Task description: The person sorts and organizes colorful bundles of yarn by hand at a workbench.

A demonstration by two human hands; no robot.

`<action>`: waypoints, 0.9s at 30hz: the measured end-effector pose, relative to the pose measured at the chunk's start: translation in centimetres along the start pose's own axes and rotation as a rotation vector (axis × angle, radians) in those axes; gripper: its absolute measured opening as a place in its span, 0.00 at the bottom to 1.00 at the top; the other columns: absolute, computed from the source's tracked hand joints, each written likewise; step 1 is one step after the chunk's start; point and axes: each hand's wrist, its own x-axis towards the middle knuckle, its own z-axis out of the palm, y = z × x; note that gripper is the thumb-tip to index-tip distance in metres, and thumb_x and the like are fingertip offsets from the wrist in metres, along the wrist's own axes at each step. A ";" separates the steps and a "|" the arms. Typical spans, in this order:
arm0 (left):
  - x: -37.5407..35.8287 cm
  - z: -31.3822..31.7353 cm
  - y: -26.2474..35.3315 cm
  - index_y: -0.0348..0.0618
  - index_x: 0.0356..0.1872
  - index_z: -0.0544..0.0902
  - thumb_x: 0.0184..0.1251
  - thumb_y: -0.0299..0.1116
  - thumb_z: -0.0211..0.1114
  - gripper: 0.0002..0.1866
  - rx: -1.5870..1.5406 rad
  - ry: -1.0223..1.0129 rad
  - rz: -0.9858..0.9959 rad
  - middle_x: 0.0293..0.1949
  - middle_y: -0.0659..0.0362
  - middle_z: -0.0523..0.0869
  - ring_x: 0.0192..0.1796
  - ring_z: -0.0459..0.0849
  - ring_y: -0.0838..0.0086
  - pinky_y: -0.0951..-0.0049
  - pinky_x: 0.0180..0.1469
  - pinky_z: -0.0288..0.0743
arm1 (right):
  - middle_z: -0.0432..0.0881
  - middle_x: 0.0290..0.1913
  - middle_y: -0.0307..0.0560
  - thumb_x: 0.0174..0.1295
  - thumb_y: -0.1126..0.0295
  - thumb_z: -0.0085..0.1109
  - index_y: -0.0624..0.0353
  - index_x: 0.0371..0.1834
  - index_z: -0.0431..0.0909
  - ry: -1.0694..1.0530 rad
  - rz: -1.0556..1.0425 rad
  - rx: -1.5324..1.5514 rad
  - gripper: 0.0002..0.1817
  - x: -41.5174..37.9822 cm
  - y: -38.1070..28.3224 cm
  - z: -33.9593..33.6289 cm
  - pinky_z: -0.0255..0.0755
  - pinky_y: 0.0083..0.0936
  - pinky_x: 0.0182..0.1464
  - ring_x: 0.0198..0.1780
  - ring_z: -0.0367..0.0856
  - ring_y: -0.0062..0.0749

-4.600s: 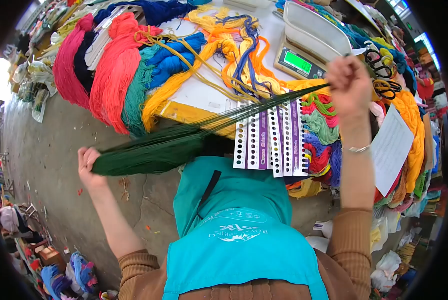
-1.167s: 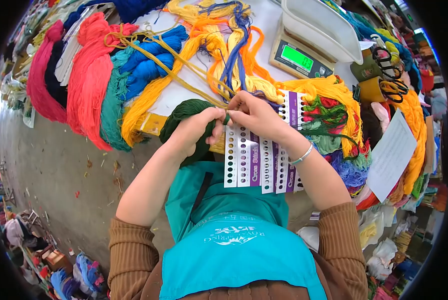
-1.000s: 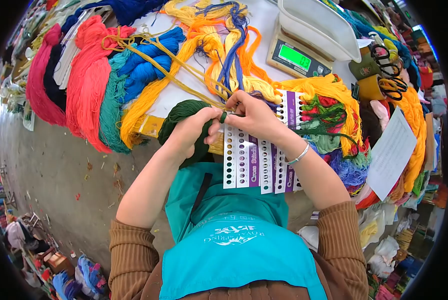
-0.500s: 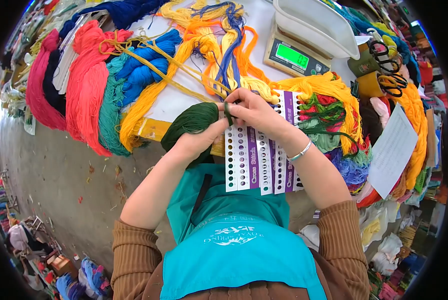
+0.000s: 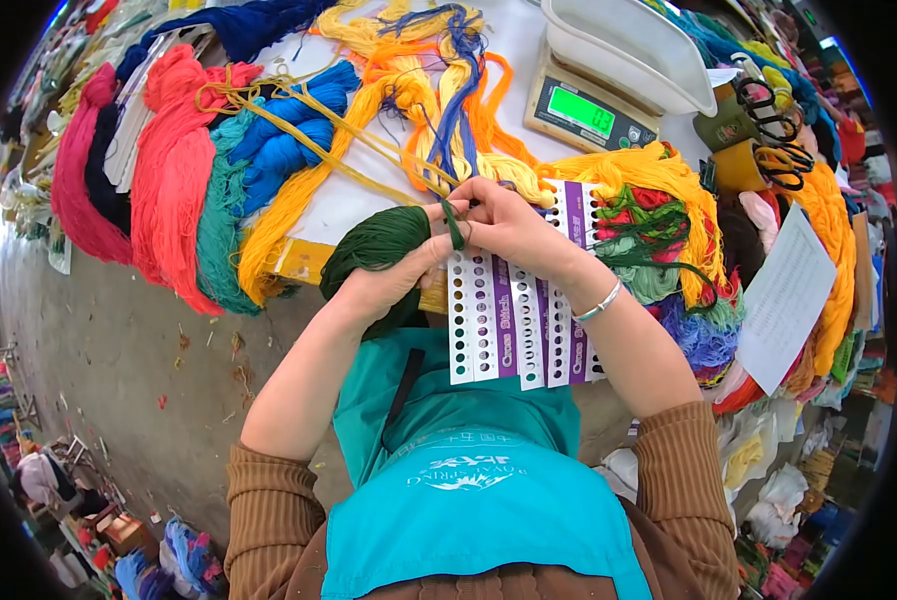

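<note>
A bundle of dark green thread (image 5: 379,243) is gripped in my left hand (image 5: 394,280) at the table's front edge. My right hand (image 5: 509,225) touches my left fingertips, its fingers pinched on a short loop of the same green thread (image 5: 455,228). White and purple punched cards marked Cross Stitch (image 5: 504,325) hang over the edge just below my right hand. Yellow thread (image 5: 369,175) stretches across the table behind my hands.
Behind stands a scale (image 5: 589,110) with a white tray (image 5: 634,50). Coral (image 5: 174,170), teal and blue skeins lie left. Scissors (image 5: 784,165), a mug (image 5: 737,168), a paper sheet (image 5: 789,300) and mixed threads are right.
The green loop between my fingertips has shifted slightly and now stands more upright. My left thumb has moved a little under it. The green bundle stays in my left hand.
</note>
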 end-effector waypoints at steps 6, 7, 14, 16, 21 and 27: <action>0.0 -0.4 0.4 0.40 0.47 0.82 0.70 0.33 0.61 0.10 0.333 -0.028 0.025 0.24 0.66 0.77 0.26 0.72 0.84 0.79 0.28 0.65 | 0.82 0.34 0.35 0.65 0.64 0.68 0.62 0.52 0.72 0.045 0.006 0.019 0.20 0.2 -0.2 0.8 0.65 0.11 0.31 0.31 0.73 0.10; 0.3 -0.5 0.0 0.40 0.47 0.82 0.70 0.33 0.61 0.10 0.333 -0.026 0.025 0.24 0.66 0.77 0.26 0.72 0.84 0.79 0.28 0.65 | 0.82 0.34 0.35 0.65 0.64 0.68 0.62 0.52 0.72 0.044 0.006 0.020 0.20 0.2 -0.3 0.7 0.65 0.11 0.31 0.31 0.73 0.10; 0.5 -0.3 1.3 0.42 0.23 0.76 0.64 0.36 0.52 0.12 -0.330 -0.061 -0.146 0.20 0.61 0.75 0.23 0.73 0.76 0.77 0.30 0.67 | 0.78 0.28 0.29 0.64 0.57 0.70 0.59 0.50 0.75 0.107 0.035 0.047 0.21 0.2 -0.8 0.4 0.59 0.11 0.27 0.25 0.68 0.08; 0.9 -0.8 1.1 0.43 0.24 0.76 0.69 0.41 0.54 0.16 -0.266 -0.064 -0.135 0.20 0.62 0.76 0.22 0.73 0.77 0.78 0.29 0.66 | 0.75 0.26 0.28 0.63 0.55 0.71 0.59 0.51 0.76 0.115 0.098 0.011 0.23 0.2 -1.2 0.1 0.57 0.10 0.26 0.24 0.66 0.08; 0.7 -0.1 0.4 0.42 0.35 0.80 0.72 0.36 0.62 0.09 0.084 0.034 -0.049 0.23 0.60 0.80 0.25 0.78 0.74 0.74 0.31 0.70 | 0.75 0.25 0.27 0.61 0.57 0.72 0.59 0.50 0.77 0.098 0.093 0.028 0.22 0.2 -1.2 0.4 0.57 0.11 0.25 0.23 0.65 0.08; 0.9 -0.4 -0.8 0.40 0.47 0.83 0.63 0.32 0.65 0.13 0.929 0.123 0.503 0.41 0.51 0.86 0.43 0.84 0.55 0.58 0.44 0.74 | 0.75 0.24 0.28 0.62 0.61 0.71 0.60 0.51 0.77 0.084 0.045 -0.043 0.20 0.1 -0.8 0.2 0.58 0.11 0.24 0.22 0.67 0.09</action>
